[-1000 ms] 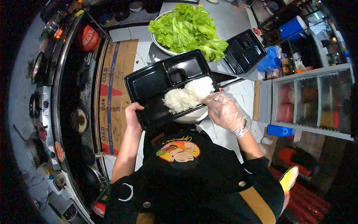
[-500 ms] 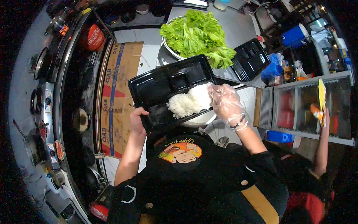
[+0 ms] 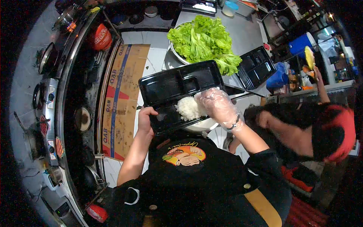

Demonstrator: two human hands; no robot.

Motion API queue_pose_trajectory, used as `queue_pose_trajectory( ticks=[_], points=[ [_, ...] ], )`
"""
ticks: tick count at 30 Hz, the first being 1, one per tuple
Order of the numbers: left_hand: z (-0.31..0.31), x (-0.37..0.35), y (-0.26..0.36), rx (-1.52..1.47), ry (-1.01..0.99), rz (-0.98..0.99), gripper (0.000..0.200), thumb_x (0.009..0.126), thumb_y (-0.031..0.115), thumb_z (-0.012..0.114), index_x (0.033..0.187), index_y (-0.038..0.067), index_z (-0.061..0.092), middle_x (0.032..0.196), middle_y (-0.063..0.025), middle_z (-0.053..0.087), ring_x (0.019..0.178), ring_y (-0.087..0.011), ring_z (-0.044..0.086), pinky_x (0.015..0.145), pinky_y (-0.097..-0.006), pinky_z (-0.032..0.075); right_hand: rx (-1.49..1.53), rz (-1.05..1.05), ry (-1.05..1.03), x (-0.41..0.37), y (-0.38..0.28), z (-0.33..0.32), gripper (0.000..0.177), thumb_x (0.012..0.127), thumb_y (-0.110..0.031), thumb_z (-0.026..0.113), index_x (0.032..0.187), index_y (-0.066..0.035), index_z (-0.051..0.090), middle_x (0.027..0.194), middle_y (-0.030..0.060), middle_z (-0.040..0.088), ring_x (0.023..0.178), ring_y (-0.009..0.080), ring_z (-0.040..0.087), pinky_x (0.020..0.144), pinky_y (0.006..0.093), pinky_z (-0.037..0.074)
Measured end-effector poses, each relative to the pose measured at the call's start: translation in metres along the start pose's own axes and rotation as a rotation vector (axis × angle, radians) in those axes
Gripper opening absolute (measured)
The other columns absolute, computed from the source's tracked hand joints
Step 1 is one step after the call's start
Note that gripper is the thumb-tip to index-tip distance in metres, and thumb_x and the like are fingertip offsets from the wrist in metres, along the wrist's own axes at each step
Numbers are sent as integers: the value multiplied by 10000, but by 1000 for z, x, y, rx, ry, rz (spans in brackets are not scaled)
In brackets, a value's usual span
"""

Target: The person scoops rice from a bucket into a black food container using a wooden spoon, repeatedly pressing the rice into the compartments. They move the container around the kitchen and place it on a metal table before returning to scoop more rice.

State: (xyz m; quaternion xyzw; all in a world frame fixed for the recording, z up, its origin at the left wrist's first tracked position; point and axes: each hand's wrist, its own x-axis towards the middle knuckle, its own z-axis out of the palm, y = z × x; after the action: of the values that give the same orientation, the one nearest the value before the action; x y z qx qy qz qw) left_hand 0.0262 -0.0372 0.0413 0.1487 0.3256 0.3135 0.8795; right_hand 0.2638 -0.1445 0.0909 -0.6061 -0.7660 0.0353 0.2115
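My left hand (image 3: 145,120) grips the near left corner of a black compartment tray (image 3: 160,87), thumb over the rim. A mound of white rice (image 3: 188,108) lies in the tray's near compartment. My right hand (image 3: 220,106), in a clear plastic glove, is closed over the right end of the rice. Its fingertips are hidden, so how much rice they hold does not show. Under the tray, part of a round white container (image 3: 200,127) shows. Beyond it, green lettuce (image 3: 202,41) fills a metal bowl (image 3: 174,53).
More black compartment trays (image 3: 258,68) are stacked on the metal table (image 3: 244,33) to the right. Flattened cardboard (image 3: 123,102) lies on the floor at left, beside the stove (image 3: 51,109). Another person (image 3: 302,128) is close on my right, an arm raised with a yellow item.
My gloved right hand has moved left over the rice, covering more of it. The tray appears slightly lower and farther right. The other person has come forward into view beside me.
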Motion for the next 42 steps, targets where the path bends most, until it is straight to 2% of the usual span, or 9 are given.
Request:
queue_pose_trajectory(
  ticks=[5,9,15,23,26,30,33,39,42],
  points=[
    [7,2,-6,63,15,40,440,533,-37,406,963,-21,498,869,-128,584,752,-257,607,698,-352,539,209,-61,10,-5,18,-3,262,701,-15,543,945,-46,632,897,116,626,832,275,584,762,356,464],
    [21,-2,-9,129,11,89,439,533,-37,405,961,-7,497,866,-120,584,750,-247,605,689,-345,536,377,227,-62,-13,21,-34,265,767,-101,514,1011,-88,620,942,144,614,865,302,587,784,368,460],
    [42,-8,-18,203,-49,82,457,518,-26,408,966,-2,494,876,-119,586,748,-246,602,696,-358,534,287,-356,40,3,2,-9,249,708,-127,611,954,-111,639,952,61,618,873,251,581,780,348,466],
    [46,-9,-33,316,112,117,559,505,14,454,1062,21,499,881,-89,585,748,-230,590,700,-343,520,-32,-458,-315,4,-7,2,155,672,-206,616,795,-112,621,973,44,593,896,239,555,733,367,467],
    [24,-3,-34,205,139,30,448,497,10,470,943,17,502,836,-105,576,734,-251,595,695,-364,524,217,-611,82,-6,14,36,114,667,-173,580,712,-68,583,825,85,576,792,264,566,658,373,470],
    [18,-1,-38,145,142,27,431,500,3,455,929,-5,496,849,-133,575,730,-283,597,668,-387,535,108,-455,-281,1,6,12,111,665,-154,579,686,-45,579,814,130,576,823,289,578,633,392,465],
    [24,-5,-32,149,107,34,493,504,15,446,992,-27,503,907,-156,589,771,-304,603,705,-395,534,267,-633,7,-1,6,-2,157,678,-151,573,783,-39,606,898,126,582,869,285,564,687,384,466],
    [22,-4,-21,111,42,-54,449,510,52,461,939,-53,542,919,-174,601,800,-318,608,735,-404,526,258,-549,-132,-5,11,-8,278,680,-169,604,936,-61,602,996,100,580,930,271,555,742,369,469],
    [36,-7,-8,87,86,15,488,533,75,460,992,-67,542,953,-204,603,823,-331,610,768,-426,518,381,-494,307,3,12,-45,248,738,-98,579,982,-60,573,1032,126,605,881,278,604,692,367,514]
  ],
)
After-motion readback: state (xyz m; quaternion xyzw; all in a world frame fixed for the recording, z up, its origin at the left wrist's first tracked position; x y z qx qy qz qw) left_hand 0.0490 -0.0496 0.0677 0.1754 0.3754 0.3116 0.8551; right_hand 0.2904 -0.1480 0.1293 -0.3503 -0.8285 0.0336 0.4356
